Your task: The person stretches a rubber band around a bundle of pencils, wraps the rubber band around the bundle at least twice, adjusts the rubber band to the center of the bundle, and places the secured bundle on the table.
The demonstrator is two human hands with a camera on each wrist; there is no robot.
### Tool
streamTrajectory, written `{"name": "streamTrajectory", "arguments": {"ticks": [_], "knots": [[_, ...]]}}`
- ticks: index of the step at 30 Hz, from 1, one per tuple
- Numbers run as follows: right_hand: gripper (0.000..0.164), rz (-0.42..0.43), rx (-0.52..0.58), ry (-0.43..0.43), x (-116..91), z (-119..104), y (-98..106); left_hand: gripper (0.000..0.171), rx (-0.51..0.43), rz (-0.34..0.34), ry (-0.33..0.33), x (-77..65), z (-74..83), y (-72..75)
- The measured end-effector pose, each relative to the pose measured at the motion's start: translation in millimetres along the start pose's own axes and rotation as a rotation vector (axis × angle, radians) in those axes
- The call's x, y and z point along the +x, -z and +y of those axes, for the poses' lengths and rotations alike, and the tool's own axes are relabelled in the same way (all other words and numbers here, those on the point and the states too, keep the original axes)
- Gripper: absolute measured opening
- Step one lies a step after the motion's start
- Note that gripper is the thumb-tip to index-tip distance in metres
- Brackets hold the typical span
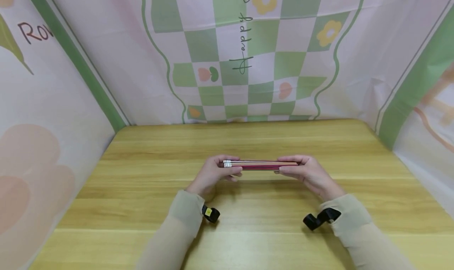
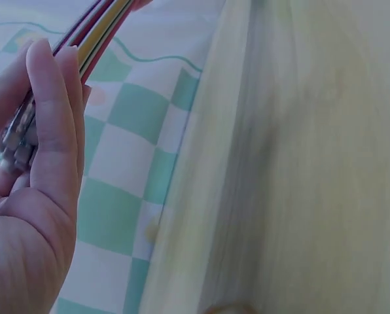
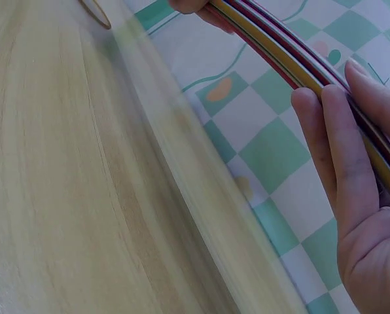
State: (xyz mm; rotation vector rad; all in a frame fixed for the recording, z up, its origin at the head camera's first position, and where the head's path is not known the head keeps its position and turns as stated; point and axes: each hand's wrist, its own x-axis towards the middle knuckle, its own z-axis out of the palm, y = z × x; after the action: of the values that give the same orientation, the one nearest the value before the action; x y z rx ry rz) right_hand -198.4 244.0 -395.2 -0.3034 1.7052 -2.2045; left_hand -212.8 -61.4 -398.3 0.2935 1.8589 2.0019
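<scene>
Pencils (image 1: 260, 166) bridge left fingers (image 2: 54, 124) and right fingers (image 3: 349, 157); ends pinched.

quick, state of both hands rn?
Left hand: closed, holding the bundle of pencils by the silver-banded end.
Right hand: closed, holding the same bundle by the opposite end.

Two beige cloth-sleeved forearms (image 1: 169, 238), extended forward.
Bare left hand (image 1: 212, 173), bare right hand (image 1: 313, 176): raised, apart, each pinching.
</scene>
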Motion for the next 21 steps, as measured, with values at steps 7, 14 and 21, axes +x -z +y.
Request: {"name": "streamTrajectory", "arguments": {"ticks": [7, 14, 21], "knots": [[0.032, 0.024, -0.011, -0.001, -1, 0, -4, 0.039, -0.081, 0.03, 0.002, 1.2, -5.4, -7.0], [0.031, 0.007, -0.009, 0.011, 2, 3, -9, 0.034, -0.1, 0.037, -0.013, 2.9, -10.2, -12.3], [0.032, 0.027, -0.036, 0.0, 4, 7, -12, 0.054, -0.074, 0.036, -0.007, 1.1, -8.0, -15.9]]}}
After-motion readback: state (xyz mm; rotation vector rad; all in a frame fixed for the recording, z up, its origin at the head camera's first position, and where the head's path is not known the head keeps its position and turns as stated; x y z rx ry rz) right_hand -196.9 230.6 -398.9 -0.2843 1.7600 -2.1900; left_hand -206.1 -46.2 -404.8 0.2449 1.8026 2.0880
